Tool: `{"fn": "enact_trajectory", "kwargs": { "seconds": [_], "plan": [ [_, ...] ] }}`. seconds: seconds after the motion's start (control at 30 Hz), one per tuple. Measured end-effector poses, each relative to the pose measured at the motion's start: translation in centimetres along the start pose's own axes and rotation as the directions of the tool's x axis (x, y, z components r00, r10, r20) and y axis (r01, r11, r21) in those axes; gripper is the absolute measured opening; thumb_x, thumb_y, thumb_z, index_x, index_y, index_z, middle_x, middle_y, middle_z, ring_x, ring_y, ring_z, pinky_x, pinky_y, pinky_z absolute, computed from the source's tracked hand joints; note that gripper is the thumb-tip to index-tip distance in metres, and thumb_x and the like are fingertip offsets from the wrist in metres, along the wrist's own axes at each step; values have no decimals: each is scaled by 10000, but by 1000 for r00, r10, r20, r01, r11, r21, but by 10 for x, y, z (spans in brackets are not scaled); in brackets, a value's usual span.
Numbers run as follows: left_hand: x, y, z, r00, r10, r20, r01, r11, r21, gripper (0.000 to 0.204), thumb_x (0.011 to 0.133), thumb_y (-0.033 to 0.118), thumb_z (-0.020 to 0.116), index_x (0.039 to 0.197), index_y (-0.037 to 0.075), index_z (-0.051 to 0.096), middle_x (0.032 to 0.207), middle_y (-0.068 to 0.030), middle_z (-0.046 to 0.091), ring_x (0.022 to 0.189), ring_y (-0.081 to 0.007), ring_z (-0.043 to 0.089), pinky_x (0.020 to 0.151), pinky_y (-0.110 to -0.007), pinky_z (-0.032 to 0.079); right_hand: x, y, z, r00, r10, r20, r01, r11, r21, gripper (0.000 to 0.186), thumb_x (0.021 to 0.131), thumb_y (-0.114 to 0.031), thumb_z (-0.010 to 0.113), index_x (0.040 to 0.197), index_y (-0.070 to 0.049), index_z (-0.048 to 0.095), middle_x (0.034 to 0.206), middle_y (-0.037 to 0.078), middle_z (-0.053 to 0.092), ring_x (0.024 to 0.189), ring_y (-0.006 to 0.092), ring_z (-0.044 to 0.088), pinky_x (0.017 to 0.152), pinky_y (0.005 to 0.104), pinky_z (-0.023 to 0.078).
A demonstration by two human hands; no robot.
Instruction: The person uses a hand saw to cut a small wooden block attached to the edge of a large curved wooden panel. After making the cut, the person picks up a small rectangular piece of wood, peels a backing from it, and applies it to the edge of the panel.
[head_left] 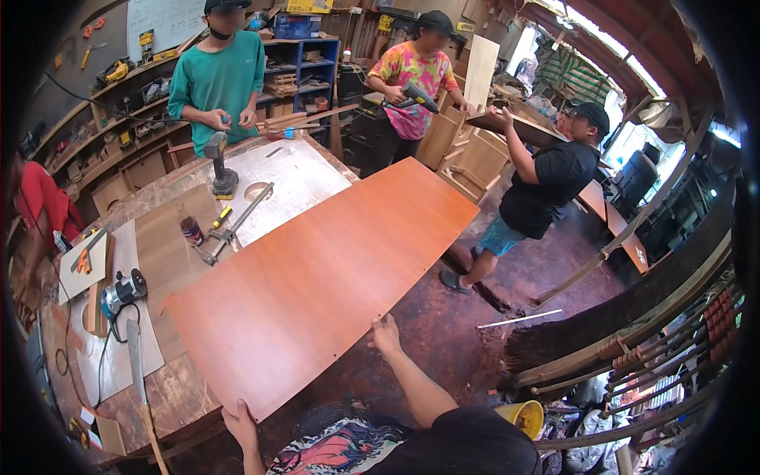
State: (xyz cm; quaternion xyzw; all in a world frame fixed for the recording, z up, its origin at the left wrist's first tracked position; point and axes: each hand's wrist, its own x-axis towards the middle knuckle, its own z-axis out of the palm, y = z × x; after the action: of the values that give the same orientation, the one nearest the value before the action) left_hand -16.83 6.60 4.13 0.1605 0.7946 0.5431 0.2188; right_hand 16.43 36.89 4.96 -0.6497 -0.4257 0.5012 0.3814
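A long, reddish-orange wooden panel [324,277] lies slanted across the table corner, its far end reaching out past the table over the floor. My left hand [241,427] grips the panel's near corner, with the thumb on top and the other fingers partly hidden. Farther along the same edge, my right hand [385,334] is closed on the panel, its fingertips curled at the rim. Small dark holes run along that edge close to my right hand. Beside the panel's far side lie a bar clamp [241,224] and a dark bottle [191,229].
On the worktable [178,388] are a cordless drill [222,168], a router [123,291] and a long blade [136,364]. One person [218,87] stands behind it; another holds a power tool [419,98]; a third lifts a dark board [518,128]. A yellow bucket [522,417] stands at lower right.
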Motion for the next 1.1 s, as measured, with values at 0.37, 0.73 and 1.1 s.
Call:
{"fn": "enact_trajectory", "kwargs": {
  "seconds": [0.37,0.73,1.1],
  "plan": [
    [4,7,-2,999,-7,40,8,1000,-20,565,991,286,676,1302,-157,514,1213,-267,656,1093,-333,640,997,-414,476,1,-10,-7,990,121,77,-141,923,358,542,983,-177,600,1471,-27,420,1212,159,626,828,261,694,628,386,592],
    [10,-13,-8,986,11,167,17,986,-168,520,1009,291,683,1275,-141,567,1214,-236,667,1078,-281,641,968,-393,496,41,-13,-17,964,235,120,-264,845,464,409,933,-215,688,1250,-1,545,1215,179,620,1046,384,686,835,543,573],
    [-29,85,4,971,-201,-127,224,954,201,779,898,491,787,1300,-150,601,1255,-306,661,1112,-347,634,984,-415,507,143,-17,-92,972,210,108,-234,813,533,481,952,-297,677,1315,-14,537,1262,226,650,1159,418,638,978,589,508]
  ]
}}
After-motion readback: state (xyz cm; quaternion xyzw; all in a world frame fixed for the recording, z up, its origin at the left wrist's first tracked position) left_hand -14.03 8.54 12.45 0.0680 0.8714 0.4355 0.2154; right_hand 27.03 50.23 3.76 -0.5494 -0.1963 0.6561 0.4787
